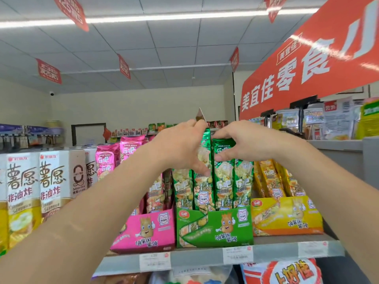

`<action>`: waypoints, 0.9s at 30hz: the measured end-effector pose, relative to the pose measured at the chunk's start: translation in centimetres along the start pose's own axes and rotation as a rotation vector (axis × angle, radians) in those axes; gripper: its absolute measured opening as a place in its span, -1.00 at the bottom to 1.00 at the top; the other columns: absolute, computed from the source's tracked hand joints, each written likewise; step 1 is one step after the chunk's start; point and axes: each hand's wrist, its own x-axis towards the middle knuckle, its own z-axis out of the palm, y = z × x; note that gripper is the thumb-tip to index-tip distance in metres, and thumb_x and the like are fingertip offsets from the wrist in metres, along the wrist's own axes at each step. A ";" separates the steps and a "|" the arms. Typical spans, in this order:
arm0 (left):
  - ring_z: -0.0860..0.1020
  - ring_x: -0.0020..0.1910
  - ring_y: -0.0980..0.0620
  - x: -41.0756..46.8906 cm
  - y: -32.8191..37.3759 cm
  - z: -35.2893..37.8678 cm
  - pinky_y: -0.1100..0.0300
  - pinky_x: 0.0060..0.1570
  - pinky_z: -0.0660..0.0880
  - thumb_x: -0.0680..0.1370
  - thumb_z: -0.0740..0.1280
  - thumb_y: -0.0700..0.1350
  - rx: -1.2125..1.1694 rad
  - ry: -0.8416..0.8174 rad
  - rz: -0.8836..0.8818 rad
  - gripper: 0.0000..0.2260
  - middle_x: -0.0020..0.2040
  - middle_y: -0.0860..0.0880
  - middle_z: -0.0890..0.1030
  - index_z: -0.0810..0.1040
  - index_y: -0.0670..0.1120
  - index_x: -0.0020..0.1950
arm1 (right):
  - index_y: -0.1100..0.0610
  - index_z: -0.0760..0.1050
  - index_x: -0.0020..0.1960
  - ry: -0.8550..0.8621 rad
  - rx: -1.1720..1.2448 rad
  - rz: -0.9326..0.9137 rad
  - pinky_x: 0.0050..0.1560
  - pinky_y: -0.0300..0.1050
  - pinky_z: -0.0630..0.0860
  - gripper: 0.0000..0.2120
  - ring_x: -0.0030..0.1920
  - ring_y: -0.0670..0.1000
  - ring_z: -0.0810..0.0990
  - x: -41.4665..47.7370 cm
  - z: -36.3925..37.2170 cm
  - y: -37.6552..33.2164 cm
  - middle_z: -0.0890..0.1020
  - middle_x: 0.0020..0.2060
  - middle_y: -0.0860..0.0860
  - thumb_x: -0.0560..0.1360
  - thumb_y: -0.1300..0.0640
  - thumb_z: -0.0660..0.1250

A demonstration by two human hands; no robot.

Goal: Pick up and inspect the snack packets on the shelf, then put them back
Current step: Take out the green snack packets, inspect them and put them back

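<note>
Snack packets (225, 181) in green foil stand in a green display box (215, 228) on the shelf (194, 256). The left hand (180, 148) grips one raised packet (205, 140); the right hand (240, 140) pinches the neighbouring packet (223, 148) by its top. Parting the row should let it slide without crumpling.

A red overhead banner (307, 64) with white characters spans the upper right. Red promotional tags (48, 71) hang from the tiled ceiling (174, 44), which carries a lit strip light (164, 17). A dome camera (51, 93) is mounted high at the left wall corner. White price labels (238, 255) sit below the pink, green and yellow display boxes (215, 226).
</note>
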 end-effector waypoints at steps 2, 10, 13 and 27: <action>0.49 0.13 -0.04 0.3 0.2 -0.1 0.07 -0.11 0.42 0.16 0.52 0.36 0.062 -0.001 0.039 -0.14 0.16 0.02 0.47 0.23 -0.03 0.25 | 0.11 0.47 0.36 -0.033 -0.014 -0.001 0.29 -0.04 0.40 -0.42 0.31 0.08 0.48 -0.1 -0.5 -0.3 0.53 0.33 0.04 0.44 -0.13 0.44; 0.48 0.13 -0.06 -0.3 0.6 -0.5 0.00 -0.01 0.50 0.15 0.57 0.26 0.034 0.128 0.095 -0.09 0.14 0.01 0.47 0.24 0.05 0.36 | 0.12 0.56 0.02 0.671 -0.247 -0.213 -0.10 0.06 0.43 -0.83 -0.02 0.14 0.54 -6.1 5.4 -3.6 0.60 -0.07 0.04 0.43 0.18 0.41; 0.49 0.07 -0.05 -0.8 0.6 -0.3 0.06 -0.10 0.46 0.13 0.58 0.27 0.019 0.184 0.087 -0.12 0.10 0.01 0.46 0.25 0.08 0.31 | 0.11 0.59 0.00 0.497 -0.224 -0.232 -0.18 0.04 0.55 -0.82 -0.10 0.11 0.59 -8.4 10.5 -5.2 0.62 -0.14 0.02 0.40 0.17 0.41; 0.50 -0.02 -0.09 0.5 0.9 0.6 0.09 -0.08 0.42 0.17 0.59 0.23 -0.052 0.077 0.056 -0.10 0.17 -0.10 0.42 0.21 0.02 0.36 | 0.06 0.49 0.21 0.276 0.079 -0.068 0.19 -0.11 0.32 -0.73 0.14 0.01 0.35 -7.9 13.8 -4.5 0.40 0.02 -0.03 0.53 0.11 0.22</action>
